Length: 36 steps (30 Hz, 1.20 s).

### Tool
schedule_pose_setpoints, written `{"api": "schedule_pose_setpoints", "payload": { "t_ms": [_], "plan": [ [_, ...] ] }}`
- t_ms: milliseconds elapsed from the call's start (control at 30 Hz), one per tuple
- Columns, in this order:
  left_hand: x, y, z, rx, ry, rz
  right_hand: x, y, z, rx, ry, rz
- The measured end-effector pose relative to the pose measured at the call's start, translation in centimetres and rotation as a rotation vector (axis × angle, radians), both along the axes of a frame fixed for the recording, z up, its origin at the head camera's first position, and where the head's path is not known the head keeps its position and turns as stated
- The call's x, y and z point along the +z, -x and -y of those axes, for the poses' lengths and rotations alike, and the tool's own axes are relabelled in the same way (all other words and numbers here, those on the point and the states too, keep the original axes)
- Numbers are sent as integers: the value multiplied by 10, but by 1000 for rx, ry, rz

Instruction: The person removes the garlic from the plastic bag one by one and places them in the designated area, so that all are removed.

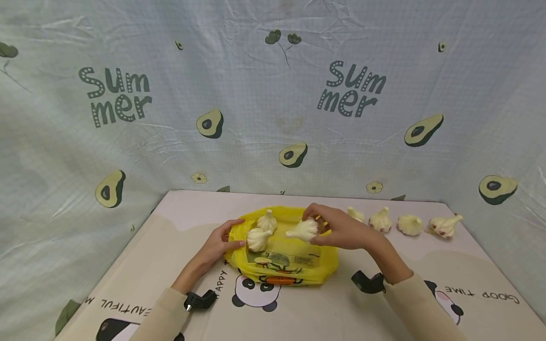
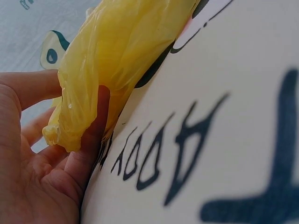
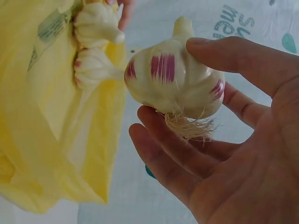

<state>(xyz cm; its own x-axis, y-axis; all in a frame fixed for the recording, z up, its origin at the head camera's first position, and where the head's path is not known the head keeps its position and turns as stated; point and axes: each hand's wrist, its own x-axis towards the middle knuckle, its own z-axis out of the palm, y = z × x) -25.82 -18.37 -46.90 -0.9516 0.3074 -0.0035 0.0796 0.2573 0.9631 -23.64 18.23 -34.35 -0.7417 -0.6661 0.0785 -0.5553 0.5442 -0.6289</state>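
A yellow plastic bag [image 1: 279,267] with printed figures lies on the table, its mouth spread wide. Two white garlic bulbs sit in it toward the left, an upper bulb [image 1: 267,221] and a lower bulb [image 1: 258,239]. My left hand [image 1: 219,240] grips the bag's left rim, the gathered plastic [image 2: 79,107] between thumb and fingers. Over the bag's right part, my right hand [image 1: 341,229] pinches another garlic bulb [image 3: 175,77]. This bulb has purple streaks and dry roots, and its stem points left in the head view.
Several garlic bulbs stand in a row at the back right, among them a pale bulb [image 1: 409,225] and a purple-marked bulb [image 1: 445,226]. A printed cloth [image 1: 256,156] hangs behind the table and at its sides. The tabletop [image 1: 315,312] carries panda prints and lettering.
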Motion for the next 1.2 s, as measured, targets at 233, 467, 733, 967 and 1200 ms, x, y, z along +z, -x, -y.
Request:
{"api": "schedule_pose_setpoints", "payload": {
  "t_ms": [233,467,733,967,1200],
  "plan": [
    [-1,1,0,1,4,2,-5,-5,-12,-54,36,30],
    [2,1,-1,-8,-2,0,-11,-9,-28,-94,81,17],
    [1,1,0,-13,10,-2,-16,-12,-43,-109,72,-18],
    [1,1,1,-16,-1,2,-17,-14,-50,-136,56,-61],
    [1,0,2,-16,-8,6,-16,-12,-58,-158,68,-31]
  ]
}}
